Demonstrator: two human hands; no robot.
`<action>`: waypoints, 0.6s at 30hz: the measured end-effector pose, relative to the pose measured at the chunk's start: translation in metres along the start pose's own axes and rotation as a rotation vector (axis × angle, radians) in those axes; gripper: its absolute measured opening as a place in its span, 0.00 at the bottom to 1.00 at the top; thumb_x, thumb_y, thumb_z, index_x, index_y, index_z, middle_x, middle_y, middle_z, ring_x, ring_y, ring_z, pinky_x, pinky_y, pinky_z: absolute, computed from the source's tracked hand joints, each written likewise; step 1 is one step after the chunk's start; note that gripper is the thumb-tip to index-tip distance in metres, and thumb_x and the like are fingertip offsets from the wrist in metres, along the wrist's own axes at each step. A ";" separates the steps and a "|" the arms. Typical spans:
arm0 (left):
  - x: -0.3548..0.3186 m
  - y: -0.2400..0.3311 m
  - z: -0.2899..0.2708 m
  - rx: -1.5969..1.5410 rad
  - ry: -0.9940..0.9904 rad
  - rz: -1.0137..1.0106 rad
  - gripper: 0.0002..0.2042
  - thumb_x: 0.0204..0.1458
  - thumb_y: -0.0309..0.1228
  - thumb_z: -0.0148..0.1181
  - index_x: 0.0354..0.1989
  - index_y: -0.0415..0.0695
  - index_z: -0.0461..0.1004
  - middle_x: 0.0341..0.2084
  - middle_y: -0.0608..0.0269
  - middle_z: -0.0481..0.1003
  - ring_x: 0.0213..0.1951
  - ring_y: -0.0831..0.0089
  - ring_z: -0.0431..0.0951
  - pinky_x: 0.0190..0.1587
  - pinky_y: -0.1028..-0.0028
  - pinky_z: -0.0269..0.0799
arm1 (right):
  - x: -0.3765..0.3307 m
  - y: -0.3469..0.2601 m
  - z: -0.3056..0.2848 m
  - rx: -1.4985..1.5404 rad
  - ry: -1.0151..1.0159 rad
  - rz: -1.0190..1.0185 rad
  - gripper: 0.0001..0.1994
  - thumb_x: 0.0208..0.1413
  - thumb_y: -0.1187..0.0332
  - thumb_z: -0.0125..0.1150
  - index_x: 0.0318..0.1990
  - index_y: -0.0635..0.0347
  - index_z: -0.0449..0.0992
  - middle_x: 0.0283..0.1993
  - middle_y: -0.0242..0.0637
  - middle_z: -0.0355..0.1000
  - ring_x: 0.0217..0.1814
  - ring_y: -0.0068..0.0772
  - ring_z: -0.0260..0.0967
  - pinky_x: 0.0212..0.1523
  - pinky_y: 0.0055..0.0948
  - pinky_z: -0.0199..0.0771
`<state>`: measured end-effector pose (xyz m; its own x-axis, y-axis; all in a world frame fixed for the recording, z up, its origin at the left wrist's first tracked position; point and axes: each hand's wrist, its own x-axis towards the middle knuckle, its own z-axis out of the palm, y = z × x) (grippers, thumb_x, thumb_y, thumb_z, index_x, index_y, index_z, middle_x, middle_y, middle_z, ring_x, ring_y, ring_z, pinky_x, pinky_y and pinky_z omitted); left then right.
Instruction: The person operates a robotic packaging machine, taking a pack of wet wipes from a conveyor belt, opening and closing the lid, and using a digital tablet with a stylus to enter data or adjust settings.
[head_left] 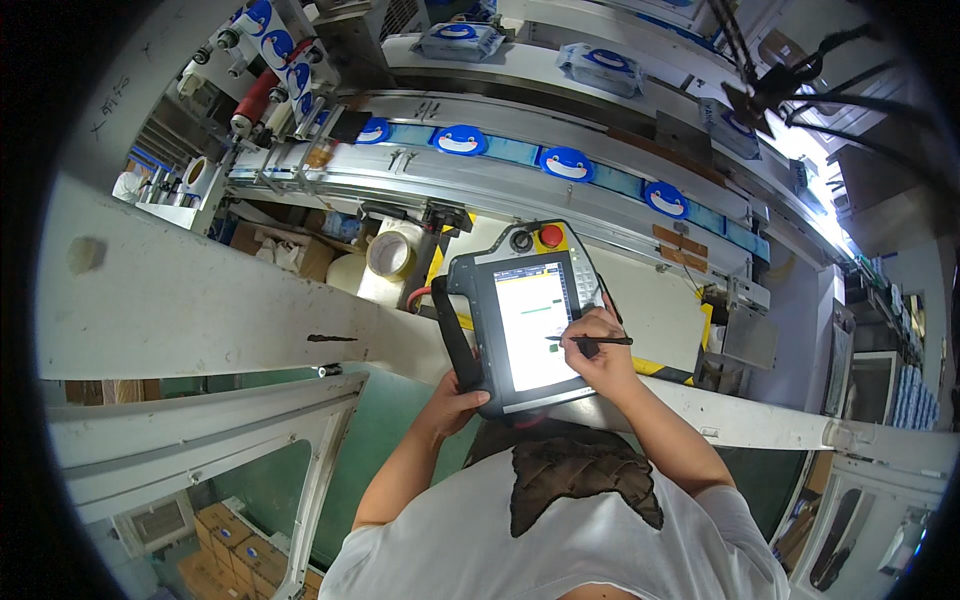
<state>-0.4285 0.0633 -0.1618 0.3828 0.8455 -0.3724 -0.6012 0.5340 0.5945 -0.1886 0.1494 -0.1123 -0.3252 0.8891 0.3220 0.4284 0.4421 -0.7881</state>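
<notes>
A grey-black teach pendant (pixel 484 320) with a lit touchscreen (pixel 525 300) is held upright in front of my body. My left hand (pixel 455 402) grips its lower left corner beside the black strap, the thumb on the front edge. Between the fingers of my right hand (pixel 604 358) is a slim black stylus (pixel 618 341), its tip at the lower right part of the screen. A red mushroom button (pixel 550 236) and a black rotary knob (pixel 521 241) sit along the pendant's top edge.
Beyond the pendant runs a conveyor (pixel 400 165) carrying blue whale-shaped labels (pixel 567 164). Soft packs (pixel 600 68) lie on a farther belt. A tape roll (pixel 390 254) rests left of the pendant. A white machine beam (pixel 240 310) crosses at left; cardboard boxes (pixel 240 545) stand below.
</notes>
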 end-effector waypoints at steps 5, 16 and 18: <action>-0.001 0.004 0.006 -0.002 -0.003 0.007 0.34 0.40 0.22 0.63 0.60 0.42 0.56 0.52 0.64 0.66 0.55 0.70 0.66 0.59 0.66 0.59 | 0.000 -0.001 0.001 0.033 0.037 0.038 0.03 0.41 0.74 0.59 0.24 0.54 0.72 0.24 0.27 0.70 0.33 0.29 0.65 0.64 0.43 0.45; -0.001 0.000 0.007 0.035 0.069 0.036 0.35 0.36 0.27 0.65 0.57 0.40 0.59 0.49 0.60 0.69 0.51 0.66 0.70 0.56 0.66 0.63 | -0.003 0.008 -0.002 0.028 0.060 0.019 0.05 0.40 0.73 0.59 0.25 0.56 0.69 0.24 0.31 0.68 0.33 0.34 0.66 0.64 0.48 0.48; -0.001 0.000 0.007 0.037 0.071 0.036 0.35 0.36 0.27 0.65 0.57 0.40 0.58 0.49 0.60 0.68 0.52 0.66 0.69 0.56 0.66 0.63 | -0.004 0.009 -0.002 0.019 0.054 0.014 0.05 0.40 0.73 0.59 0.25 0.55 0.69 0.24 0.31 0.67 0.33 0.34 0.66 0.64 0.48 0.48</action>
<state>-0.4235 0.0626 -0.1568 0.3099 0.8630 -0.3991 -0.5871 0.5039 0.6336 -0.1817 0.1504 -0.1193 -0.2736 0.9003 0.3385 0.4158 0.4281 -0.8024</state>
